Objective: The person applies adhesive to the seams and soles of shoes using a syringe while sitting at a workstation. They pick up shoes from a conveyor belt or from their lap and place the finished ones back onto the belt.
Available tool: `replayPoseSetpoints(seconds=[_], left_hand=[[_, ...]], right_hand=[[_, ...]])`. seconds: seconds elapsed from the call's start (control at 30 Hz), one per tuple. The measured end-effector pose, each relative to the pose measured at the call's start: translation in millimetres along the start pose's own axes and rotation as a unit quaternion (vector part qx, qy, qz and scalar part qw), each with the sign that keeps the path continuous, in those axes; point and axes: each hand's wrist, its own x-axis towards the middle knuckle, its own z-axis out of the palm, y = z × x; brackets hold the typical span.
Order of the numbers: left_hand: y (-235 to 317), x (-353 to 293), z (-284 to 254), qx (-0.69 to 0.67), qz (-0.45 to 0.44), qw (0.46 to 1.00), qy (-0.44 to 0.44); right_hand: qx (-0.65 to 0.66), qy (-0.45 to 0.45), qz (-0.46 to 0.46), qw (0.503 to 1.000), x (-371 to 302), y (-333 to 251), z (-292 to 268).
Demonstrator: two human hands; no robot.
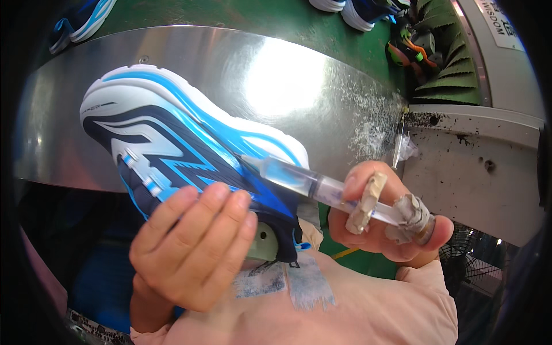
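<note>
A navy, blue and white sports shoe [172, 135] is tilted on its side, its white sole facing away from me. My left hand [192, 247] grips it from the near side, fingers lying across the upper and the thumb hidden. In my right hand [374, 215] is a clear plastic syringe [287, 175] with bluish contents; tape-like beige wrapping covers its finger flange and plunger end. My right thumb rests at the plunger end. The syringe's tip meets the shoe's side close to the line between the upper and the sole, though exact contact is hard to make out.
A shiny metal ledge [224, 57] lies behind the shoe, with whitish residue [374, 129] towards its right end. Beyond it, a green surface [241, 23] carries more shoes [368, 12]. Overlapping green flaps [448, 75] hang by a grey machine housing [512, 75] at right.
</note>
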Motion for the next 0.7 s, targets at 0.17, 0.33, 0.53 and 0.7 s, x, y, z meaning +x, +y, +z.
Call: replayPoseSetpoints(seconds=[0.17, 0.33, 0.53, 0.7], left_hand=[[1.7, 16.8, -1.9, 0.005, 0.000, 0.998, -0.068], [3.1, 25.0, -4.1, 0.017, -0.001, 0.995, -0.101], [2.7, 36.6, -4.2, 0.035, 0.024, 0.989, -0.141], [2.3, 50.0, -7.0, 0.037, 0.035, 0.981, -0.188]], right_hand=[[0.110, -0.108, -0.102, 0.983, -5.4, 25.4, -44.7], [0.184, -0.159, -0.195, 0.950, 3.9, 46.0, -72.2], [0.193, -0.134, -0.199, 0.951, 3.4, 56.1, -91.3], [0.318, -0.130, -0.210, 0.916, 4.0, 72.6, -92.4]])
